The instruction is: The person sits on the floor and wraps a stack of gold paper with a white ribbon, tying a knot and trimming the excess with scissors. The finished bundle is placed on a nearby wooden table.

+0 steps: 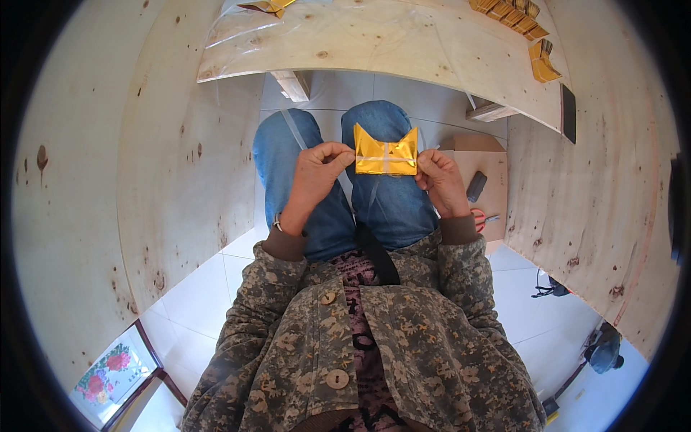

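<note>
Near the gold foil [373, 166], a box [495, 173] bears scissors [478, 222].

From my seat away from the rig, I am seeing my left forearm [266, 288] and right forearm [464, 281] coming in from the near side, both angling toward the far side. My left hand [311, 176] is sitting over the legs [392, 205], its wrist [291, 221] tilting rightward, its thumb and forefinger pinching at the tips. My right hand [446, 186] is facing it from the right, angling leftward, its thumb and fingers closing together in a small grip. The two hands are holding apart, almost level with each other.
</note>
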{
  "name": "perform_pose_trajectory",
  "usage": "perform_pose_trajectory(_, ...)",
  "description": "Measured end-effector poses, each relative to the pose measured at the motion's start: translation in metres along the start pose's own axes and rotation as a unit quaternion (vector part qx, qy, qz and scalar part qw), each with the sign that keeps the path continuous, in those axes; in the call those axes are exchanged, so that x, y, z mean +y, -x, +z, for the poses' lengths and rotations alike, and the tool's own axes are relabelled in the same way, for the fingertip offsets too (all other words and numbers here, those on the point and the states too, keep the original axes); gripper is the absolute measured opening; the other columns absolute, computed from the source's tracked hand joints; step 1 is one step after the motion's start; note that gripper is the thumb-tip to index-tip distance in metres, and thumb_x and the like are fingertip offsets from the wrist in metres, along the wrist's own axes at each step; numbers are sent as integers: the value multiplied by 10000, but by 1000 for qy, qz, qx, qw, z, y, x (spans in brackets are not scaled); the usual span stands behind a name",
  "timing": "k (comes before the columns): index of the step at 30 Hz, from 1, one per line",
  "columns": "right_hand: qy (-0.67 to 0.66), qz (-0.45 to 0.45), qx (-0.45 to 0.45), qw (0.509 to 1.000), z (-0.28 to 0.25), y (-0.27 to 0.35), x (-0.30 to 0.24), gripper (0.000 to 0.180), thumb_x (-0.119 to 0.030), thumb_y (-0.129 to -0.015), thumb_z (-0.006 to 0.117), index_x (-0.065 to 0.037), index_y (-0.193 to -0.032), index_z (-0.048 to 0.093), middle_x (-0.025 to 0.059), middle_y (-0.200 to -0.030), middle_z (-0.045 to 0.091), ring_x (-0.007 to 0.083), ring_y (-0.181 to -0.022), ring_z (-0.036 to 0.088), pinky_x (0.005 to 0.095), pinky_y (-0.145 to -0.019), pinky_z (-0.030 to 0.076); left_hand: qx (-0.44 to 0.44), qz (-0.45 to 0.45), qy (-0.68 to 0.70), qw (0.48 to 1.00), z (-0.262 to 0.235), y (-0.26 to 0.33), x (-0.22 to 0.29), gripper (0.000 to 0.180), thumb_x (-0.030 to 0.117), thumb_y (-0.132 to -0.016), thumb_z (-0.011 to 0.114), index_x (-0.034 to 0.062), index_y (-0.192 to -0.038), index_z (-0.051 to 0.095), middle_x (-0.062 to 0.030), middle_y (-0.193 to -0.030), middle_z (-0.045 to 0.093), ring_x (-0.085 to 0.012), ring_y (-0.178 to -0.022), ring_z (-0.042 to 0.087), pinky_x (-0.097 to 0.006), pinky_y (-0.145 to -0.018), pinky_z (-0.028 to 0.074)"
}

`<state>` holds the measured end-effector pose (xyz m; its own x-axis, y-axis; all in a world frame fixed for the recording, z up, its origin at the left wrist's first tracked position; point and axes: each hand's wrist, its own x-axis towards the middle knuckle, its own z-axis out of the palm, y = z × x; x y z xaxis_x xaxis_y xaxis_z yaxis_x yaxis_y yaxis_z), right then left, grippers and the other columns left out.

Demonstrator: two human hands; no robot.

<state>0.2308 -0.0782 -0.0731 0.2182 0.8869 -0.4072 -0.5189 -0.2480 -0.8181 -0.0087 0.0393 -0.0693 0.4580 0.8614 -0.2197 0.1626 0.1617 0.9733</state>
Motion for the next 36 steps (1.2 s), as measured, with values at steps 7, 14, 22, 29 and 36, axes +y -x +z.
perform_pose_trajectory(7, -38, 18, -38, 998, -12, -3, 4, 126, -160, -1017, 648, -40, -987, 672, 16, -795, 654, 77, -685, 589, 199, -600, 455, -63, -52, 85, 993, -6, -3, -9, 115, 99, -965, 702, 8, -1034, 723, 39, -878, 673, -26, -796, 568, -187, -699, 456)
perform_pose_trajectory(14, 12, 26, -25, 999, -17, -6, 5, 133, -167, -1004, 673, -40, -963, 679, 21, -796, 659, 67, -641, 567, 190, -572, 434, -82, -56, 64, 993, -9, -7, -24, 120, 130, -990, 685, 22, -1037, 709, 58, -885, 651, -15, -782, 540, -179, -685, 434)
perform_pose_trajectory(22, 30, 62, -3, 998, -17, -5, -2, 127, -148, -979, 705, -30, -941, 680, 12, -775, 634, 45, -597, 481, 178, -516, 367, -101, -91, 60, 989, -10, -9, -16, 144, 155, -997, 675, 32, -1066, 700, 65, -877, 638, -16, -765, 529, -169, -660, 412)
perform_pose_trajectory(29, 29, 89, 5, 996, -18, -5, -9, 116, -135, -975, 705, -24, -949, 686, 40, -816, 679, 59, -642, 573, 180, -520, 383, -83, -135, 72, 985, -3, -10, -11, 247, 179, -1001, 668, 21, -1190, 690, 62, -927, 678, 2, -727, 528, -156, -595, 391)
perform_pose_trajectory(36, 62, 107, -9, 992, -21, -10, -14, 106, -126, -960, 718, -29, -930, 686, 66, -846, 715, 87, -692, 630, 196, -541, 421, -98, -216, 77, 968, -9, -12, -8, 304, 184, -998, 676, 19, -1254, 689, 75, -940, 680, 8, -677, 479, -154, -558, 364)
